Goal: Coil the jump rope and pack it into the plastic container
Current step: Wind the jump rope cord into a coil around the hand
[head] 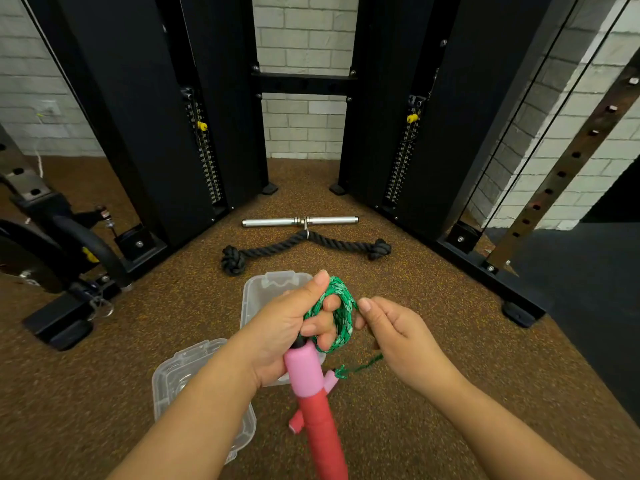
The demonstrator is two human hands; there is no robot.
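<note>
The left hand (294, 327) grips the pink handle (306, 372) and the green coil of jump rope (341, 313) wound around its fingers. The right hand (391, 327) pinches the loose strand beside the coil. The plastic container (258, 296) sits on the floor beneath, its lid (173, 386) nearer the person.

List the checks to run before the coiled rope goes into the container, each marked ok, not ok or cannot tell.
1. Coil held firmly: left hand grips the green rope coil and one pink handle - ok.
2. Rope fully wound: a loose tail hangs toward the second handle - not ok.
3. Right hand pinching the rope - cannot tell.
4. Plastic container open, lid off beside it - ok.
5. Container interior free - cannot tell, hands cover it.
</note>
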